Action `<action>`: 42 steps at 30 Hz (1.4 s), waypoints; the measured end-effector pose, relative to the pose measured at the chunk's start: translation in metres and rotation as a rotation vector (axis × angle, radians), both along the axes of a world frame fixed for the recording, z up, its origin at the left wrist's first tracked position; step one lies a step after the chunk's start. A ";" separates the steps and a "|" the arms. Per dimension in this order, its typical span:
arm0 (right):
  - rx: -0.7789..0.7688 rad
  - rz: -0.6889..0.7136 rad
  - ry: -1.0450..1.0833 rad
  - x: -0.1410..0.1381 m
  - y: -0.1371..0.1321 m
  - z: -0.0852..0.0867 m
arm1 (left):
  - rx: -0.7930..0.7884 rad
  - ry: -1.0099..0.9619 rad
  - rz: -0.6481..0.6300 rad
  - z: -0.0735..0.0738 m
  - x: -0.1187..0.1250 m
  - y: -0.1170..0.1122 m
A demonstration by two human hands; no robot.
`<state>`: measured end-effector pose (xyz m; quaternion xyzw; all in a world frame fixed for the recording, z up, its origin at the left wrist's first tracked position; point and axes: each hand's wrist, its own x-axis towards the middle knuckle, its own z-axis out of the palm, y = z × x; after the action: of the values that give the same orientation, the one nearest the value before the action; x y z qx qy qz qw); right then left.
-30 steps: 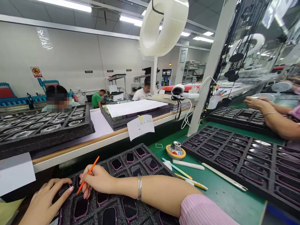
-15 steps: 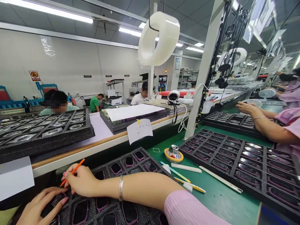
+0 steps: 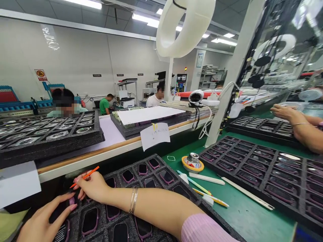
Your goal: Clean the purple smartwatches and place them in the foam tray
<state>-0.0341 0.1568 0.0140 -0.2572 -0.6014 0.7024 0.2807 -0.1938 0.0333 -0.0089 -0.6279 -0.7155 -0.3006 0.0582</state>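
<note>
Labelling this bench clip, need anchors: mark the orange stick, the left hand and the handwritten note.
Orange stick [image 3: 93, 171]: head view, shaft just above the gripping fingers.
Left hand [image 3: 42, 216]: head view, back of the hand.
Handwritten note [image 3: 155, 137]: head view, middle of the sheet.

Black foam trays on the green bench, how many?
3 visible: near tray under left hand and right hand, middle tray to its right, far tray by a co-worker's hands. Any stacked beneath are hidden.
</note>
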 end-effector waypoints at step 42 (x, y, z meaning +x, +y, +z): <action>0.193 -0.053 0.075 0.022 -0.021 -0.009 | -0.174 -0.106 -0.197 0.054 0.071 -0.060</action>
<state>-0.0120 0.1353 0.0048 -0.2183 -0.6485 0.6426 0.3448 -0.1232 -0.0272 0.0447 -0.6811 -0.6757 -0.2747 -0.0641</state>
